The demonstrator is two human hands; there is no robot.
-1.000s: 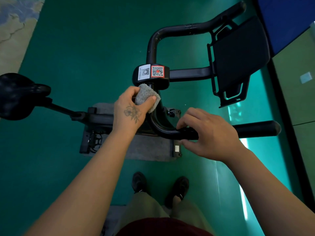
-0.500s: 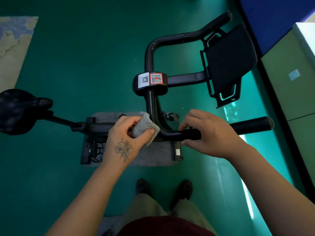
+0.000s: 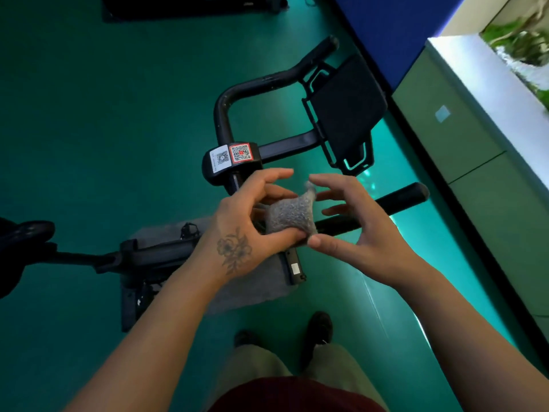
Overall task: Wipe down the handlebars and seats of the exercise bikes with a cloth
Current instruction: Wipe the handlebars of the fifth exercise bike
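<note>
Showing one bike, with one handlebar, one seat at 9 o'clock, one screen holder at 1 o'clock, two code stickers, one grey mat, two shoes at 6 o'clock. Holding one grey cloth up in the middle, above the near bar. Pinching the cloth with the left hand. Reaching in with the right hand, fingers spread wide, thumb touching the cloth's lower edge. Letting go of the bar since a moment ago; lifting the cloth off the bike.
</note>
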